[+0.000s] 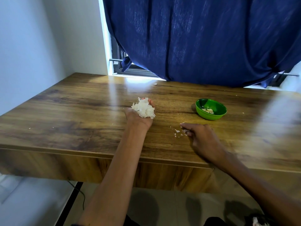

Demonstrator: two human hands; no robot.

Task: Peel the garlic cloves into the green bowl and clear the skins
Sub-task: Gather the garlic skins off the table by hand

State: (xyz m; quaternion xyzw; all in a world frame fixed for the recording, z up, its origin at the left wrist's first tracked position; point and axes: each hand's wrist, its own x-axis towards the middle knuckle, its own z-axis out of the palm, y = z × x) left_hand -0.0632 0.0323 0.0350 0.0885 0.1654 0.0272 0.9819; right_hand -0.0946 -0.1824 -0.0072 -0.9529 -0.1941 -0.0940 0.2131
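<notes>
The person stands at a wooden table (81,111) set against a window hung with a dark blue curtain (195,38). The left hand (138,115) is turned palm up over the middle of the tabletop, fingers cupped upward around a loose white heap of garlic skins (144,109) that fills the palm and spills a little past its edge. From that hand, the green bowl (211,109) sits out at about three o'clock, well apart, standing upright on the bare wood toward the right side of the table; a few pale peeled garlic cloves (208,110) lie in the bottom of it. The right hand (202,137) is palm down at roughly five o'clock from the left one and at about seven o'clock from the bowl, fingers held close together and pointing left, their tips low against the wood; whether they pinch anything I cannot tell, since that hand is a bit blurred. Just beside those fingertips, at their nine o'clock, lies a small scatter of skin scraps (177,132) on the tabletop. A few tiny stray flecks dot the wood farther left and near the back edge below the curtain.
</notes>
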